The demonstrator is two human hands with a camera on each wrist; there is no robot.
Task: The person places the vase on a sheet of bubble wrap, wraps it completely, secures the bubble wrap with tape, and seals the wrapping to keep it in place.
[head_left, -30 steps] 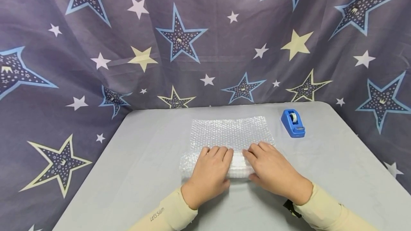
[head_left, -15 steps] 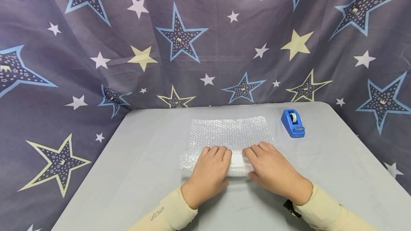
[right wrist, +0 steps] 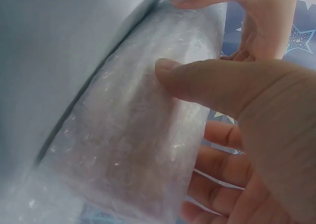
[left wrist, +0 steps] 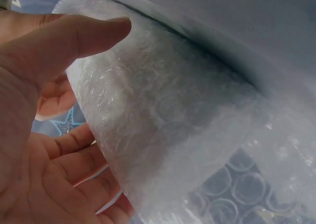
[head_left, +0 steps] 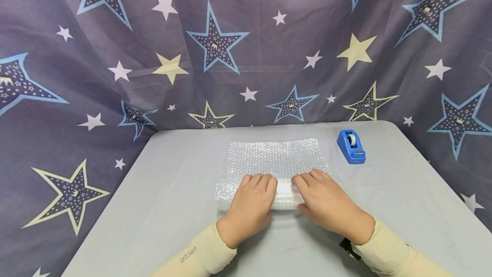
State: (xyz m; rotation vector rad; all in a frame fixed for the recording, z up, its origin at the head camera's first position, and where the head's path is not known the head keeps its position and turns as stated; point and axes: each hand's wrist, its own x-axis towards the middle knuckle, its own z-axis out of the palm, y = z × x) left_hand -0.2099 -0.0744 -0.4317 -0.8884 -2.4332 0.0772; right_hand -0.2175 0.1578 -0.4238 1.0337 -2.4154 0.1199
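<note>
A roll of clear bubble wrap [head_left: 285, 195] lies across the table in front of me, its unrolled flat part [head_left: 274, 157] stretching away behind it. My left hand [head_left: 251, 202] grips the roll left of its middle, fingers over the top and thumb on the near side. Right of the middle, my right hand [head_left: 328, 204] holds it the same way. The left wrist view shows the left thumb [left wrist: 94, 36] along the wrapped surface and fingers [left wrist: 84, 159] on the other side. In the right wrist view the right thumb [right wrist: 197, 80] presses the layered wrap. Whatever may lie inside is hidden.
A blue tape dispenser [head_left: 351, 146] with a roll of tape stands at the table's back right, beyond the bubble wrap. The table [head_left: 173, 170] has a pale grey cover. A dark curtain [head_left: 269, 54] printed with stars hangs behind it and along both sides.
The bubble wrap roll has shifted very slightly away from me, with both hands still around it. The tape dispenser stays in place.
</note>
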